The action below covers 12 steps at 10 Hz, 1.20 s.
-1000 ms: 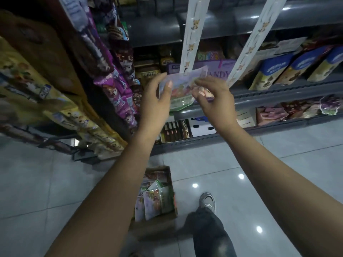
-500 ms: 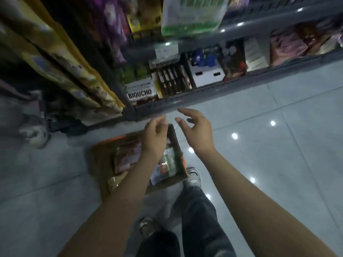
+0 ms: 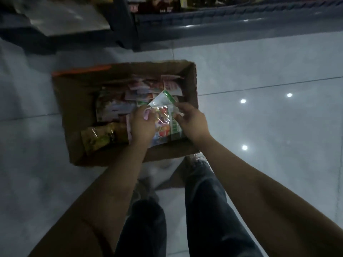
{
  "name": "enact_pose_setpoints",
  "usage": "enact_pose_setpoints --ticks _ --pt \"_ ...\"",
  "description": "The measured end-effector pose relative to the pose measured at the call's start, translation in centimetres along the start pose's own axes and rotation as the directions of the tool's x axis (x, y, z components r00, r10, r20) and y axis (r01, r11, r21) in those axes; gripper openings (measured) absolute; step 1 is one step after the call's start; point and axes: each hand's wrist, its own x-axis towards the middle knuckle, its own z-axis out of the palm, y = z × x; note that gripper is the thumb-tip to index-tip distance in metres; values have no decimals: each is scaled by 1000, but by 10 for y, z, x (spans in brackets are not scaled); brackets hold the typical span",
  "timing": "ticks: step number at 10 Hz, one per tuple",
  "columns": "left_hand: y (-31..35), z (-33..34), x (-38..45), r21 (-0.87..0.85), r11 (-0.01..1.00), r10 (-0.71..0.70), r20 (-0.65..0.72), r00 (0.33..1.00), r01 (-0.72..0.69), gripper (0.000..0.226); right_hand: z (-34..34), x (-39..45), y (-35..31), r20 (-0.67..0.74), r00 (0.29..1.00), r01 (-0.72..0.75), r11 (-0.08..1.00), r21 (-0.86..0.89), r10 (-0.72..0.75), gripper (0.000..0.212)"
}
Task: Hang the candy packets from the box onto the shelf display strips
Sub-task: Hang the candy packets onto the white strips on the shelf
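Observation:
An open cardboard box (image 3: 74, 101) lies on the floor below me, holding several candy packets (image 3: 130, 97). Both hands are inside it. My left hand (image 3: 142, 125) grips the left side of a glossy colourful candy packet (image 3: 163, 123) with a green edge. My right hand (image 3: 191, 120) pinches the same packet at its upper right corner. A second green-and-white packet (image 3: 161, 98) sticks up just behind it. The display strips are out of view.
The grey bottom shelf (image 3: 222, 25) of the rack runs along the top of the view. A yellow-green packet (image 3: 100, 136) lies in the box's near left corner. My legs (image 3: 204, 210) and a shoe (image 3: 199, 157) stand just behind the box on the glossy tiled floor (image 3: 278, 127).
A second ago both hands held a packet up at a display strip. They came down empty to the box, and my view tilted down with them; both now hold a new packet.

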Motion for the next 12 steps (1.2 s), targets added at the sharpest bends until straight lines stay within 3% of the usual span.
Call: enact_pose_setpoints --ticks 1,3,4,5,6,7,8,9,10,11,12 --pt "-19 5 6 -79 994 -77 -19 997 75 31 14 10 17 102 993 -57 998 -34 60 39" --pt "-46 16 23 -15 981 -195 21 980 196 33 18 29 25 218 965 -122 987 -107 143 43" --pt "-49 16 27 -110 946 -306 3 952 304 31 16 37 22 252 959 -95 984 -151 132 41" --pt "-47 16 25 -141 937 -321 8 947 319 16 18 40 24 283 955 -30 976 -216 92 42" --pt "-47 14 14 -84 963 -255 35 966 257 5 25 42 30 265 963 1 983 -186 49 49" --pt "-56 15 2 -41 997 -71 7 997 71 21 29 43 34 303 951 128 967 -219 -57 54" --pt "-46 9 -11 -119 993 -5 41 999 10 15 25 46 31 338 937 198 935 -295 -92 43" --pt "-32 -1 -20 -203 979 4 58 998 8 29 14 47 20 331 940 202 921 -333 -87 31" --pt "-15 -17 -26 -271 962 2 81 997 20 26 3 45 3 394 916 240 895 -377 -79 24" --pt "11 -38 -29 -382 921 -46 80 996 73 24 -10 37 -23 416 905 215 940 -264 -90 15" --pt "42 -66 -34 -385 922 -11 97 995 48 18 -27 25 -60 414 908 155 972 -174 -71 19"
